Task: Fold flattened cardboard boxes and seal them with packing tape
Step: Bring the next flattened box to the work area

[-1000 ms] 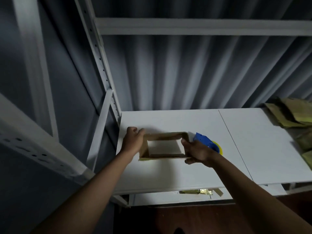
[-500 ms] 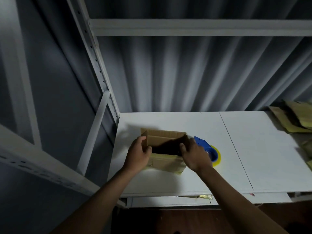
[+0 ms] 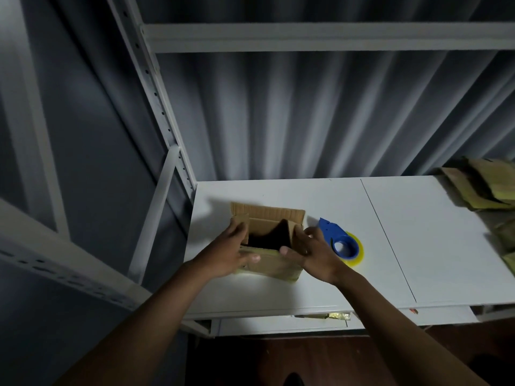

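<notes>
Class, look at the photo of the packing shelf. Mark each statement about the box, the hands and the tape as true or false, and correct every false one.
1. The cardboard box is open at the top. True.
2. The tape dispenser sits inside the box. False: it lies on the white shelf, to the box's right.
3. Both the left hand and right hand touch the box. True.
4. The flattened cardboard pile lies at the shelf's left end. False: it lies at the right end.

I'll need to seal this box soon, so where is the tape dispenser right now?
In the head view, the blue tape dispenser lies on the white shelf, just right of the cardboard box and beside the right hand.
</notes>
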